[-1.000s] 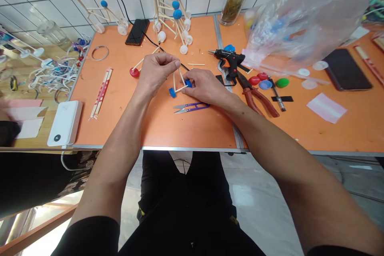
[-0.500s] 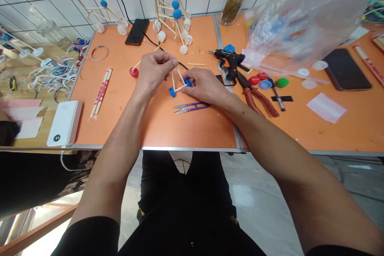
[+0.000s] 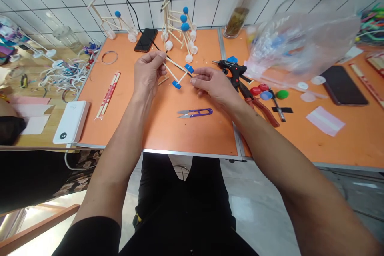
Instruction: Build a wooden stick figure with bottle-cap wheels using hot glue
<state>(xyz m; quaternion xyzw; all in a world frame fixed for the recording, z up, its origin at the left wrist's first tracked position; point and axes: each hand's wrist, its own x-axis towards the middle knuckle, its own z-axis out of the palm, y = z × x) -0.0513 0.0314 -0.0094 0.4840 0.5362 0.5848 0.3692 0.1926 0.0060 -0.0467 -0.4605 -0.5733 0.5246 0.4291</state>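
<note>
Over the orange table (image 3: 163, 132), left fingers (image 3: 158, 60) tight on the stick frame (image 3: 183, 76), right fingers (image 3: 201, 83) half-curled, loose.

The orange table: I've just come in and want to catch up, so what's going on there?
A person's left hand is pinching a small wooden stick frame where its sticks converge. Its other end has two blue caps joined by a crossbar. The right hand is close beside one cap; whether it touches isn't clear. Purple snips lie in front, a black glue gun lies to the right, and a larger stick structure stands behind.
</note>
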